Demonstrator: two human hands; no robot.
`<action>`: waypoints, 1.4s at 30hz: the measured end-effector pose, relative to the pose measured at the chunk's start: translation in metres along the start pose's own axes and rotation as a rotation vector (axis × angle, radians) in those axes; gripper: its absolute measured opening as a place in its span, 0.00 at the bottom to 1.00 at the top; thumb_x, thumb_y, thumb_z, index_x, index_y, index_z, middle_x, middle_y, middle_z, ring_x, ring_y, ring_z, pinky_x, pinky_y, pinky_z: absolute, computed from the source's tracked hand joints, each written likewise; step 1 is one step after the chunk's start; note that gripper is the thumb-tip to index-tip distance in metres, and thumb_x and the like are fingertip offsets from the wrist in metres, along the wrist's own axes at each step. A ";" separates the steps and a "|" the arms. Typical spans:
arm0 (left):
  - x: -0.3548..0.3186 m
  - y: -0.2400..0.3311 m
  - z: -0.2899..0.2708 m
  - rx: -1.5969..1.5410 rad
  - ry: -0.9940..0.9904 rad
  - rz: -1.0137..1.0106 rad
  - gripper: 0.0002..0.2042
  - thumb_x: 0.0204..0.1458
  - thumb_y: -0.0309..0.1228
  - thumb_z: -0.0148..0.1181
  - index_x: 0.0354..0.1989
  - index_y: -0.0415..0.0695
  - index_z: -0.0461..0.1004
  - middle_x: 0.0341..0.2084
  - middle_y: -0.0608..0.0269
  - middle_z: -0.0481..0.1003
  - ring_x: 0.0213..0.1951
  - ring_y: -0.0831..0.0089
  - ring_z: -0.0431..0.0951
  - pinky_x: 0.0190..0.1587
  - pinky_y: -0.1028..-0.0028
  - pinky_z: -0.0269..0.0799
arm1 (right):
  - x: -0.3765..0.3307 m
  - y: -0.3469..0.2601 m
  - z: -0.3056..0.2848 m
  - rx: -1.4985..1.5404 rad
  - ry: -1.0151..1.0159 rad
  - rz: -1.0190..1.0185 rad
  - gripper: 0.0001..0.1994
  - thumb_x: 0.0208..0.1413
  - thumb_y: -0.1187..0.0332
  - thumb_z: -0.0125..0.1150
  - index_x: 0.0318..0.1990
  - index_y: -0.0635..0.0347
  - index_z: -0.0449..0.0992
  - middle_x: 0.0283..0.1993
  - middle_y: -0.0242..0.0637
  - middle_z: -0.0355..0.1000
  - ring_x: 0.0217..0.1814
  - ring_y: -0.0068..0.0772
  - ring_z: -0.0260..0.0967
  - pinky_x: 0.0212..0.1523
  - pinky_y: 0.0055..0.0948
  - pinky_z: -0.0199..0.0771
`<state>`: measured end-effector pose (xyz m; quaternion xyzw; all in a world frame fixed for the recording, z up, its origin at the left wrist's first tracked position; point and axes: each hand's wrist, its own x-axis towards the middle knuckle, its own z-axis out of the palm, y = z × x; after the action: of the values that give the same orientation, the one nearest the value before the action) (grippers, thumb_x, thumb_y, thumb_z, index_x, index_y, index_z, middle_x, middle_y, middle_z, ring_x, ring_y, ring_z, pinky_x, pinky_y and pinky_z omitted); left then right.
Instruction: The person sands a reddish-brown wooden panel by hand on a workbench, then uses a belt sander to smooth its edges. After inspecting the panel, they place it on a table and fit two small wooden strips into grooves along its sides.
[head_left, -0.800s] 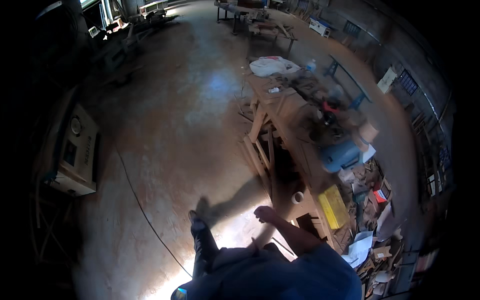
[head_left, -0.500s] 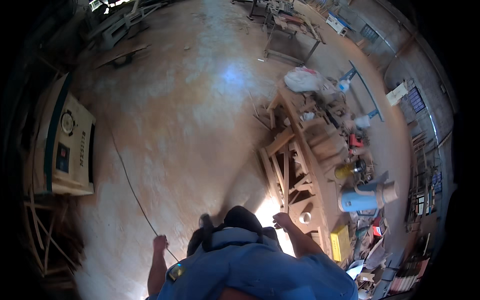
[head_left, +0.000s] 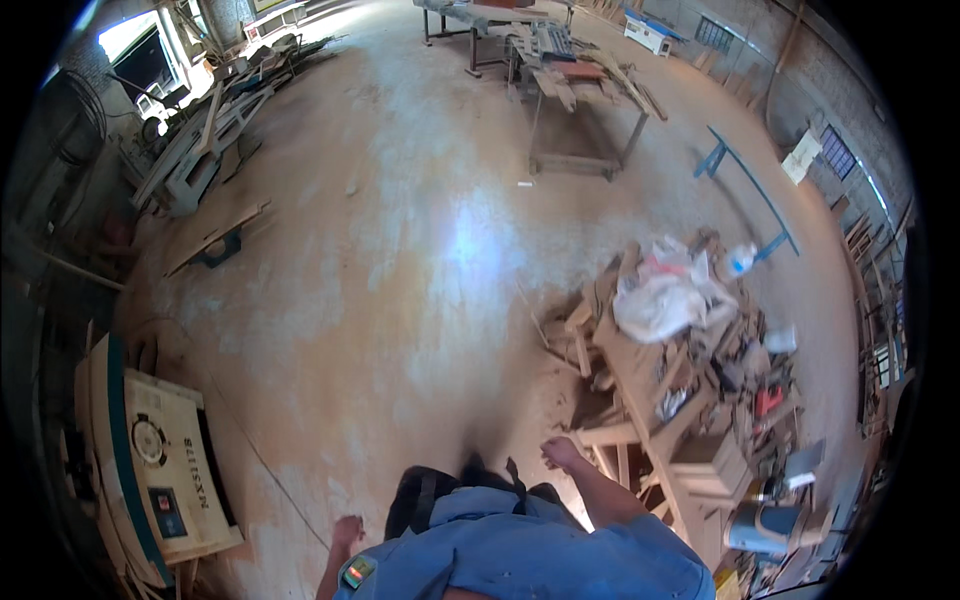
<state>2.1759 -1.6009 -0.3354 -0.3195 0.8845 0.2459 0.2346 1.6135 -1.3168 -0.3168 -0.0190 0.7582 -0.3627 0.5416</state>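
Note:
My left hand (head_left: pixel 347 530) hangs low beside my body, over the floor. Its fingers look loosely curled, and I see nothing in them. A thin dark cable (head_left: pixel 268 462) lies along the floor and runs toward that hand; they do not appear to touch. To the right, my right hand (head_left: pixel 560 453) is held in front of my hip with its fingers curled in and nothing showing in them. Closest to it is the wooden workbench (head_left: pixel 640 400), heaped with offcuts. A white plastic bag (head_left: pixel 658 305) lies on the bench's far end.
A cream and green machine cabinet (head_left: pixel 165 465) stands at left. Beyond the bench are a blue metal stand (head_left: pixel 755 190) and a metal-framed table (head_left: pixel 575 165) loaded with boards. Scrap timber (head_left: pixel 215 140) is piled far left. A blue jug (head_left: pixel 760 528) stands on the bench at right.
My view has tilted up and moved forward, so the bench, bag and cabinet sit lower in the picture. More of the far workshop shows. Both hands remain at my sides without holding anything visible.

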 end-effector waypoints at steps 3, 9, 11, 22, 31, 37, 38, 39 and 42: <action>0.069 0.048 -0.060 -0.380 -0.081 -0.299 0.08 0.44 0.34 0.59 0.28 0.43 0.75 0.24 0.54 0.76 0.32 0.58 0.79 0.32 0.58 0.74 | 0.071 -0.133 -0.015 0.032 0.034 -0.141 0.11 0.57 0.65 0.54 0.37 0.64 0.75 0.29 0.37 0.72 0.24 0.29 0.71 0.25 0.28 0.75; 0.259 0.017 -0.154 -0.476 -0.041 -0.347 0.09 0.44 0.35 0.58 0.26 0.42 0.75 0.25 0.53 0.77 0.29 0.57 0.79 0.32 0.59 0.74 | 0.211 -0.335 -0.033 0.039 0.097 -0.193 0.12 0.57 0.65 0.53 0.39 0.67 0.76 0.28 0.37 0.73 0.23 0.30 0.70 0.24 0.28 0.73; 0.353 -0.016 -0.201 -0.230 -0.032 -0.130 0.09 0.44 0.36 0.58 0.25 0.42 0.75 0.25 0.53 0.77 0.29 0.57 0.79 0.32 0.59 0.74 | 0.248 -0.358 -0.059 0.092 0.146 -0.035 0.12 0.57 0.64 0.52 0.38 0.66 0.76 0.28 0.38 0.73 0.25 0.31 0.71 0.25 0.29 0.73; 0.866 -0.046 -0.685 -0.899 0.467 -0.282 0.21 0.55 0.39 0.53 0.49 0.33 0.73 0.22 0.57 0.76 0.23 0.71 0.76 0.27 0.69 0.72 | 0.435 -0.549 -0.116 0.385 0.231 0.361 0.08 0.58 0.66 0.54 0.36 0.62 0.73 0.32 0.43 0.71 0.30 0.39 0.73 0.27 0.36 0.77; 1.029 -0.054 -0.788 -0.522 0.117 -0.085 0.15 0.55 0.40 0.54 0.26 0.40 0.74 0.19 0.60 0.74 0.20 0.70 0.75 0.23 0.70 0.70 | 0.730 -0.945 -0.219 0.330 0.200 0.038 0.08 0.54 0.67 0.55 0.32 0.63 0.72 0.29 0.41 0.72 0.19 0.33 0.68 0.21 0.34 0.76; 1.183 -0.043 -0.839 -0.387 0.007 -0.174 0.13 0.55 0.37 0.53 0.29 0.39 0.74 0.20 0.58 0.74 0.21 0.69 0.75 0.23 0.70 0.71 | 0.863 -1.245 -0.263 0.277 0.246 -0.233 0.07 0.54 0.71 0.51 0.32 0.65 0.74 0.25 0.38 0.70 0.20 0.31 0.68 0.20 0.31 0.70; 1.219 -0.049 -0.858 -0.423 -0.020 -0.197 0.13 0.55 0.37 0.53 0.30 0.38 0.74 0.20 0.59 0.74 0.21 0.70 0.75 0.23 0.70 0.71 | 0.895 -1.258 -0.269 0.177 0.249 -0.242 0.07 0.54 0.71 0.52 0.31 0.65 0.74 0.25 0.39 0.70 0.20 0.32 0.68 0.20 0.31 0.70; 1.264 -0.060 -0.890 -0.433 -0.009 -0.208 0.13 0.55 0.37 0.53 0.31 0.38 0.74 0.20 0.59 0.74 0.21 0.70 0.75 0.23 0.70 0.71 | 0.925 -1.286 -0.269 0.248 0.245 -0.228 0.07 0.54 0.70 0.52 0.31 0.64 0.74 0.25 0.39 0.70 0.20 0.32 0.68 0.20 0.31 0.70; 1.405 -0.088 -0.978 -0.762 -0.064 -0.290 0.13 0.55 0.36 0.53 0.33 0.37 0.74 0.20 0.59 0.74 0.21 0.70 0.75 0.23 0.70 0.71 | 0.975 -1.307 -0.278 0.322 0.239 0.013 0.07 0.53 0.69 0.54 0.30 0.63 0.74 0.25 0.39 0.71 0.21 0.33 0.68 0.20 0.32 0.71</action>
<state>1.0201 -2.8644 -0.4119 -0.4973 0.6680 0.5303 0.1592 0.5029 -2.5426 -0.3172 0.1158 0.7494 -0.4754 0.4461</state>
